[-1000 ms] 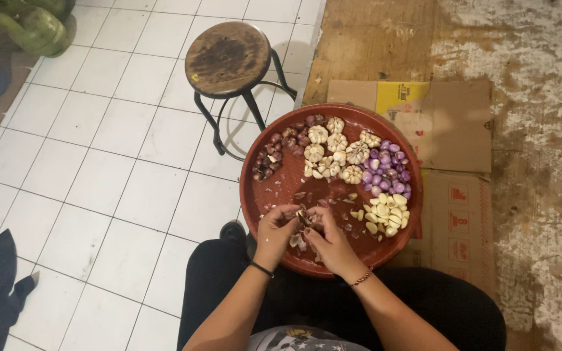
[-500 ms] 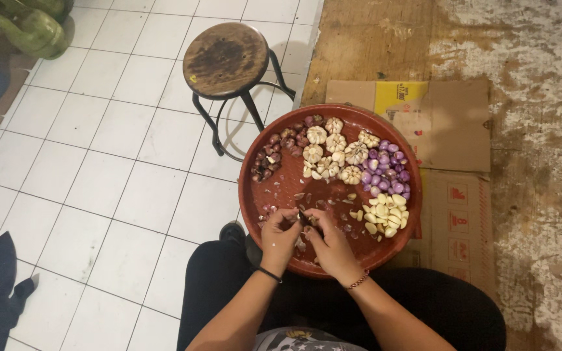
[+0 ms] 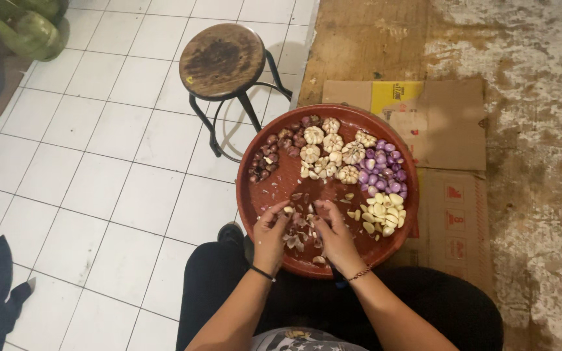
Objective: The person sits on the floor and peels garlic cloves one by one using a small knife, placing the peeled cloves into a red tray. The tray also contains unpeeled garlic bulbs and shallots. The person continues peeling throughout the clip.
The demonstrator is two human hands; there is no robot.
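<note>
Over red tray on my lap, left hand and right hand stayed close together, fingers curled, pinching small clove above peels. Little changed since before.

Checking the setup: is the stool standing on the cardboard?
No, the stool stands on white tiles, left of the cardboard.

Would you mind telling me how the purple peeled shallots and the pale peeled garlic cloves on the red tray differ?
The peeled shallots are glossy purple and rounded; the peeled garlic cloves are pale yellow and more wedge-shaped. The peeled shallots lie at the tray's right edge, farther from the person; the peeled garlic cloves lie nearer, close to the right hand. Both are skinless and piled in small heaps on the same tray.
</note>
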